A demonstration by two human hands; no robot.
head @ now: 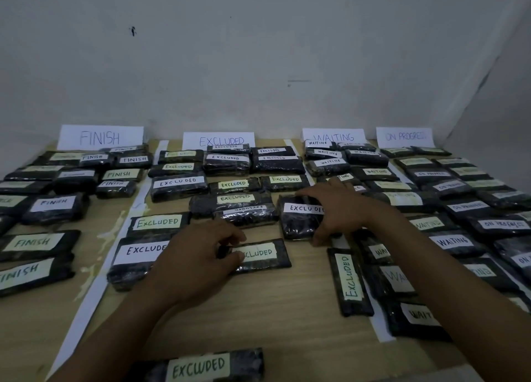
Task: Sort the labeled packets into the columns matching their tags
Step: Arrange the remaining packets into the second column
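Observation:
Black wrapped packets with handwritten tags lie in four columns under paper signs: FINISH (100,137), EXCLUDED (219,140), WAITING (334,136) and ON PROGRESS (404,136). My left hand (198,256) pinches the left end of a flat EXCLUDED packet (264,256) in the middle column. My right hand (334,209) grips a thicker EXCLUDED packet (298,218), fingers over its far edge and thumb on its near edge. Another EXCLUDED packet (351,281) lies turned lengthwise at the border with the WAITING column. One more EXCLUDED packet (201,367) lies at the near edge.
White paper strips (94,275) divide the wooden table (287,310) into columns. FINISH packets (54,206) fill the left, WAITING packets (448,241) and ON PROGRESS packets (502,223) crowd the right. A bare wall stands behind the signs.

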